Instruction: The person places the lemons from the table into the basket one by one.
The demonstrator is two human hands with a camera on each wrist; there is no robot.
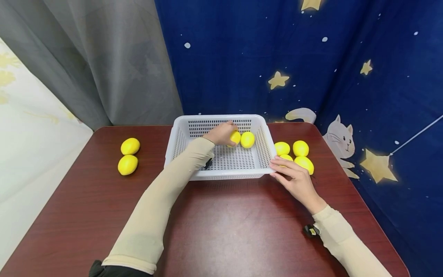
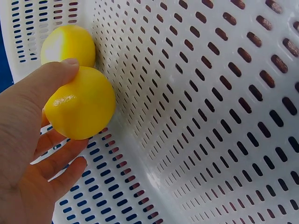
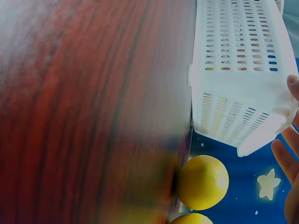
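Note:
A white perforated plastic basket (image 1: pixel 225 175) stands at the back middle of the table. Inside it, my left hand (image 1: pixel 221 133) grips a yellow lemon (image 2: pixel 84 107), thumb on top and fingers curled beneath. Beside that one, a second lemon (image 1: pixel 247 140) rests on the basket floor; in the left wrist view the two overlap. My right hand (image 1: pixel 294 179) holds the basket's near right corner, thumb on the front and fingers along the right rim. In the right wrist view only part of this hand (image 3: pixel 292 154) shows at the edge.
Two lemons (image 1: pixel 128 164) lie on the table left of the basket. Several more lemons (image 1: pixel 300 148) cluster just right of it, one partly behind my right hand. Dark red-brown tabletop (image 1: pixel 225 231) extends in front; grey and blue curtains (image 1: pixel 242 57) hang behind.

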